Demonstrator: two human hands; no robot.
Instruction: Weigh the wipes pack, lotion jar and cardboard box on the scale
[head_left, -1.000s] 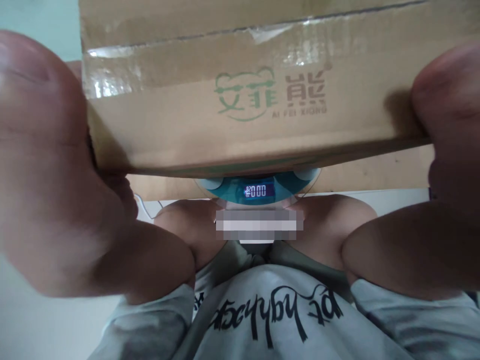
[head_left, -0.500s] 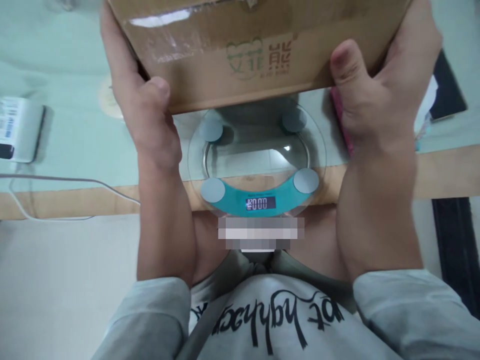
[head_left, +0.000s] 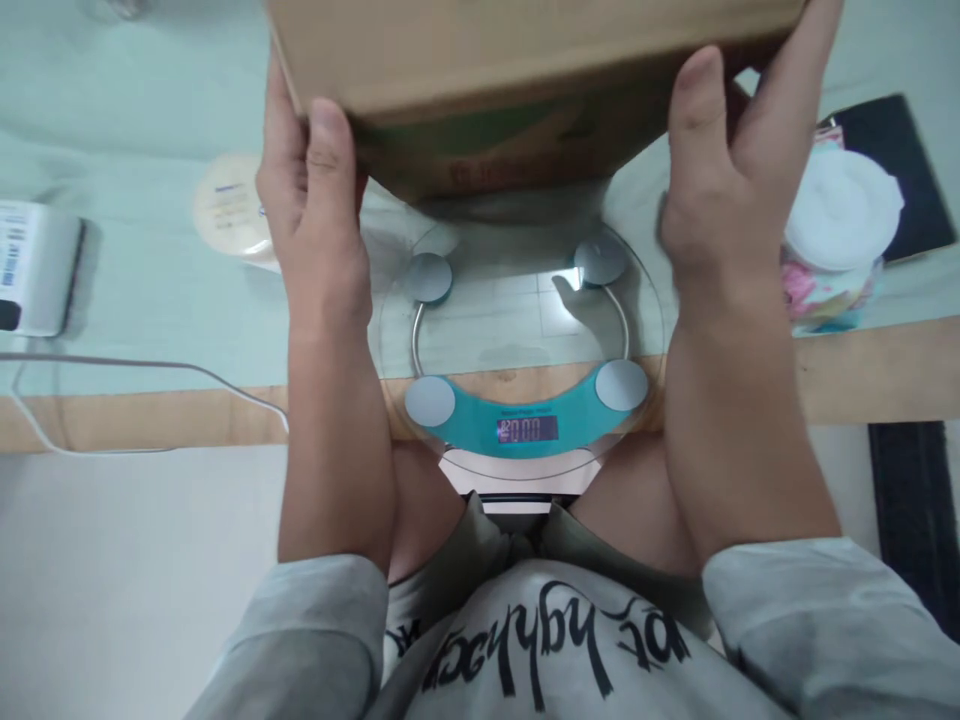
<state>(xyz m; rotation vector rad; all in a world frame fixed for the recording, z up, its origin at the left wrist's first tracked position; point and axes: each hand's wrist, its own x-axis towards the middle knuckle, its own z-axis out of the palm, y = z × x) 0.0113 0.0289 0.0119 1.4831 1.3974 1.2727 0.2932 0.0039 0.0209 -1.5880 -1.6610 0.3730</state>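
Observation:
A brown cardboard box (head_left: 510, 70) is held up at the top of the view, tilted, with its upper part cut off by the frame. My left hand (head_left: 319, 190) grips its left side, the thumb on the near edge. On the right side my right hand (head_left: 724, 160) grips it the same way. Below the box, apart from it, lies a round glass weighing scale (head_left: 525, 330) with silver pads, a teal panel and a small lit display (head_left: 527, 429) that seems to read zeros.
A cream round-topped container (head_left: 232, 205) stands left of my left hand. On the right are a white-topped tub (head_left: 841, 212) and a black flat object (head_left: 911, 180). A white device (head_left: 39, 265) and a cable (head_left: 150, 362) lie at left. The wooden table edge (head_left: 877, 370) runs in front.
The box has tipped, so another face now shows, and its printed side is turned down in shadow. Both hands have shifted with it. The tub at right has come into view.

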